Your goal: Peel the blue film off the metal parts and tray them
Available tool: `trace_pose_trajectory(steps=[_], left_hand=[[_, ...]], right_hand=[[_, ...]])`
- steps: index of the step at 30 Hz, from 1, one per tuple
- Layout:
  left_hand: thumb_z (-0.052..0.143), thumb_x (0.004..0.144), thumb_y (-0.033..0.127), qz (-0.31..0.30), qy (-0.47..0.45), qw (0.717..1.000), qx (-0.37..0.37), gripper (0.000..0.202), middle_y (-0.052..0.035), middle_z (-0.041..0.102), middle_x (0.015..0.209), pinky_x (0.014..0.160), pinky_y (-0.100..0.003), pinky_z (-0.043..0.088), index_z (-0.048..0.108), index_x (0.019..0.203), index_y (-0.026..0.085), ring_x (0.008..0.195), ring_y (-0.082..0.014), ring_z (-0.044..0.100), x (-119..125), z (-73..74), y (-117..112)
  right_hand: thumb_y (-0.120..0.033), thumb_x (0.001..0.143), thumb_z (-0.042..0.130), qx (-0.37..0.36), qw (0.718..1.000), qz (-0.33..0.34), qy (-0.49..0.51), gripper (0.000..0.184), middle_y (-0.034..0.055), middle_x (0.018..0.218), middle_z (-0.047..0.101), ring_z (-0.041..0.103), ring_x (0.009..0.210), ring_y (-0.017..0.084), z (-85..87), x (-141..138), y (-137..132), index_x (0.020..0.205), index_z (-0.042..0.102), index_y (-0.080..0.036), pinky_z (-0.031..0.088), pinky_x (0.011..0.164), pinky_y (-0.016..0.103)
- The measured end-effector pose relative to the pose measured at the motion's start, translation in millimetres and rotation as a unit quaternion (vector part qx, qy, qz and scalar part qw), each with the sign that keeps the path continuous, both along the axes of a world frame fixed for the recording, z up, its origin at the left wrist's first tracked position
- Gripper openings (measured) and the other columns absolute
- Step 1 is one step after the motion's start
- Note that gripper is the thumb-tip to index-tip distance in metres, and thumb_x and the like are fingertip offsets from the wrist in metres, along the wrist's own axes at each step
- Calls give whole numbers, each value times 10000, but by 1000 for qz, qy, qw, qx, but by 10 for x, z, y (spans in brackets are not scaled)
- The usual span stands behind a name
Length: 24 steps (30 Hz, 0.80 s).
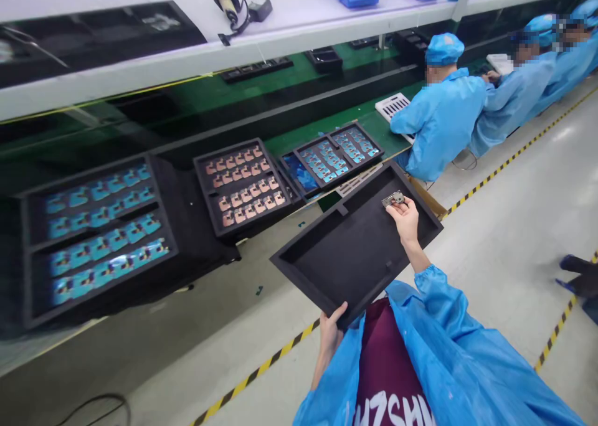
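My left hand (332,330) grips the near corner of an empty black foam tray (346,251) held over my lap. My right hand (405,219) reaches over the tray's far right end and pinches a small metal part (393,198) between its fingers. I wear a blue gown with its sleeves (448,326) over a dark red shirt.
On the green workbench (299,102) lie a black tray of blue parts (96,227), a tray of copper-coloured parts (243,186) and another tray of blue parts (334,152). Several people in blue gowns (441,121) sit further along the bench. Yellow-black tape (261,367) marks the floor.
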State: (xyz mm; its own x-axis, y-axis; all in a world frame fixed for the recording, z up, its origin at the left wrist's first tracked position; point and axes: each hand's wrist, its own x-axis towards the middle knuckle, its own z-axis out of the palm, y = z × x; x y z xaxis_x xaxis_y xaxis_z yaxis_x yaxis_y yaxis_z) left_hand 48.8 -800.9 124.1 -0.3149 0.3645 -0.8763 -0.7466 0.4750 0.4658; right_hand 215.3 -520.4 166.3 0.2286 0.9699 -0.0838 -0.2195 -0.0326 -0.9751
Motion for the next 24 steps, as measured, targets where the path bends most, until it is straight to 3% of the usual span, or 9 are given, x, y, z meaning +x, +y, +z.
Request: trace_pose_trajectory(steps=[4,9,12,15,18,21,24], left_hand=[[820,768,86,16,10,999,32,425,-114,844,1118,1037,-403,656,693,1155,205,1267,-357,769,-433,-67,391],[856,711,105,-1,-7,1000,15,433,-69,850,1082,1007,-397,671,696,1088,245,1224,-360,788,-979,-133,795],[894,680,126,-10,2,1000,11,475,-73,851,1070,1019,-394,668,690,1093,246,1231,-371,784,-1157,-186,916],[898,691,132,-10,8,1000,7,482,-91,849,1092,1056,-391,651,688,1110,246,1265,-371,772,-1191,-245,978],[884,709,132,5,6,1000,-9,470,-99,845,1128,1094,-398,633,691,1117,264,1315,-371,749,-1114,-304,1065],[889,692,132,41,7,998,-40,484,-108,846,1128,1107,-406,632,697,1115,266,1344,-387,730,-961,-374,1211],[881,689,131,80,5,995,-53,510,-106,853,1121,1103,-420,640,708,1152,256,1344,-398,727,-748,-447,1377]], right_hand=[[-388,661,960,-12,1000,12,-13,617,82,1063,821,799,1011,251,27,-364,469,1141,615,-211,684,976,439],[-401,684,944,0,999,-15,-40,594,65,1060,820,792,1033,241,61,-733,949,1146,617,-221,691,919,389],[-429,703,933,-19,999,-25,-44,612,76,1071,822,788,1007,232,19,-912,1232,1184,629,-205,692,843,348],[-469,704,935,-57,997,-31,-33,587,91,1083,826,786,983,228,-81,-1080,1479,1132,638,-198,683,761,308],[-515,766,893,-46,996,-38,-61,498,92,1073,819,784,983,232,-196,-1185,1637,1060,632,-211,687,801,339],[-500,914,782,65,980,-34,-183,309,106,1128,804,765,1122,261,-297,-1130,1763,1022,664,-235,655,1025,448],[-440,978,738,176,930,71,-315,155,97,1166,806,724,1274,299,-409,-922,1978,962,744,-286,553,1207,534]])
